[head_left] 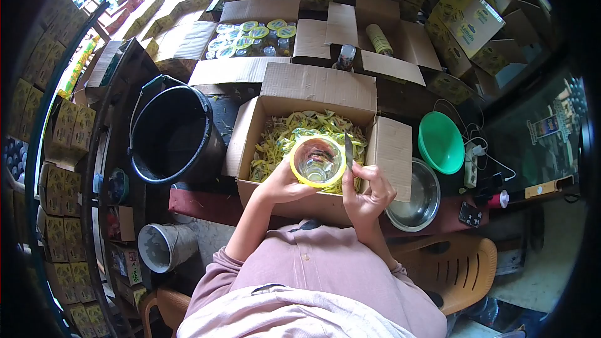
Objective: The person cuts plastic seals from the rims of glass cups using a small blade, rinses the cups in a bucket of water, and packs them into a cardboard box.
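My left hand [281, 183] is wrapped round a clear plastic cup [319, 164] with a yellow rim, its open mouth tilted up towards me. My right hand [368, 195], fingers closed, grips a small knife [349, 148] with its dark blade pointing away from me. The blade is upright beside the cup's right rim; whether it touches cannot be made out. Under both hands stands an open cardboard box [246, 144] full of yellow-green shredded strips [275, 141]. My fingers hide part of the knife's handle.
A black bucket [206, 138] stands left of the box. On the right are a green basin [441, 143] and a metal bowl [432, 206]. Behind, one open carton holds several lidded cups [250, 37], another a stack of cups [379, 40]. A can [345, 57] stands between them.
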### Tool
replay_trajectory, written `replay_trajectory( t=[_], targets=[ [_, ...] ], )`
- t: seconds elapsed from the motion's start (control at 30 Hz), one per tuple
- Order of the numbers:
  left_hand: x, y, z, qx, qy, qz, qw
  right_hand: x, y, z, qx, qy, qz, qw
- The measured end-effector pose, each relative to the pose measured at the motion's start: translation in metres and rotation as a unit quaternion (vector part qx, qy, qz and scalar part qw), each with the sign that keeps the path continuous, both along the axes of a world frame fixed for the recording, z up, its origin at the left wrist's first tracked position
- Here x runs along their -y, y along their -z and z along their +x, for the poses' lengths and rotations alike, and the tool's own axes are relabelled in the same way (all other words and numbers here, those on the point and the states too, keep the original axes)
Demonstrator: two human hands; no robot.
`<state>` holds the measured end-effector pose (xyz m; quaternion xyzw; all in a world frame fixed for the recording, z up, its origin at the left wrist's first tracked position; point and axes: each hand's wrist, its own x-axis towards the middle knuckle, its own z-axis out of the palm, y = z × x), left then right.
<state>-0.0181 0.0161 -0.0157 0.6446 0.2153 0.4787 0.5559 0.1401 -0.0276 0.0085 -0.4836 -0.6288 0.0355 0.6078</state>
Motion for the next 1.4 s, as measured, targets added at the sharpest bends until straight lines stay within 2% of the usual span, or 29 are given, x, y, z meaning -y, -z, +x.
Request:
replay_trajectory(
  t=[0.2, 0.3, 0.57, 0.8, 0.9, 1.1, 1.3, 1.4],
  targets=[
    [0.008, -0.002, 0.001, -0.031, 0.047, -0.003, 0.998, -0.001, 0.002, 0.003, 0.022, 0.012, -0.006, 1.0],
    [0.006, 0.001, 0.001, 0.005, 0.062, -0.025, 0.998, -0.003, 0.003, 0.004, 0.009, 0.001, -0.006, 1.0],
    [0.005, -0.001, 0.004, -0.018, -0.025, 0.003, 1.0, -0.004, 0.011, 0.008, -0.058, 0.014, -0.019, 0.998],
    [0.006, -0.002, 0.003, -0.027, -0.088, 0.091, 0.992, 0.0, 0.008, 0.01, -0.047, -0.015, -0.018, 0.999],
    [0.007, 0.001, 0.003, -0.034, -0.112, 0.095, 0.989, 0.005, 0.006, 0.005, -0.041, -0.014, -0.009, 0.999],
    [0.008, -0.004, 0.004, -0.057, -0.105, 0.121, 0.986, 0.006, 0.006, 0.004, -0.013, -0.02, 0.009, 1.0],
    [0.01, -0.001, 0.001, -0.079, -0.073, 0.096, 0.99, 0.007, 0.007, 0.004, -0.023, -0.016, 0.025, 0.999],
    [0.012, -0.007, 0.005, -0.058, -0.094, 0.091, 0.99, 0.007, 0.007, 0.004, -0.013, -0.027, 0.031, 0.999]
  ],
)
